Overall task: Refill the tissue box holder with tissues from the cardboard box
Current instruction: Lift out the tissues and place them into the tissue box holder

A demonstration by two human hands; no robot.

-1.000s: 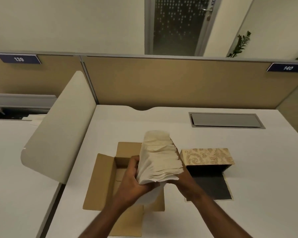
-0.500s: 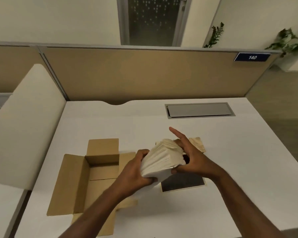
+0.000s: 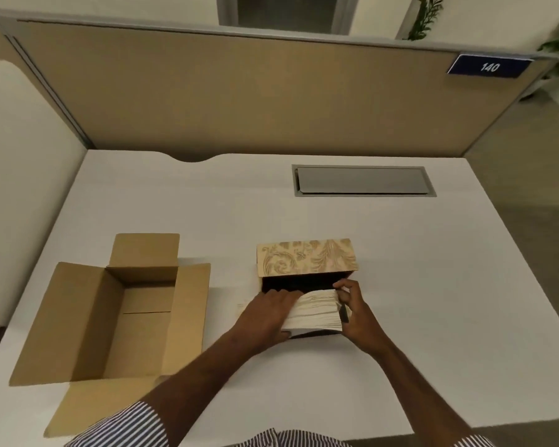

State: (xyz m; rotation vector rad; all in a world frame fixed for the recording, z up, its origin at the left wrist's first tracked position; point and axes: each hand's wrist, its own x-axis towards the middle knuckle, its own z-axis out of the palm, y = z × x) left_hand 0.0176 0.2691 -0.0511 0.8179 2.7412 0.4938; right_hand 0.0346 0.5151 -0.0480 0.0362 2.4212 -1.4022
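A stack of cream tissues [image 3: 317,309] lies at the open dark mouth of the tissue box holder [image 3: 305,259], a tan box with a floral pattern lying on its side on the white desk. My left hand [image 3: 268,312] grips the stack's left end. My right hand [image 3: 352,304] holds its right end, fingertips at the holder's opening. The far end of the stack is hidden by my hands. The brown cardboard box [image 3: 94,321] stands open to the left, and its inside shows only bare cardboard.
A grey cable hatch [image 3: 362,180] is set into the white desk [image 3: 433,285] behind the holder. A tan partition [image 3: 239,91] closes off the back, and a white divider panel [image 3: 17,156] stands at the left. The desk's right edge is near.
Both hands have carried the tissue stack down from above the cardboard box and to the right, to the holder's opening. The view has tilted down and shifted right.
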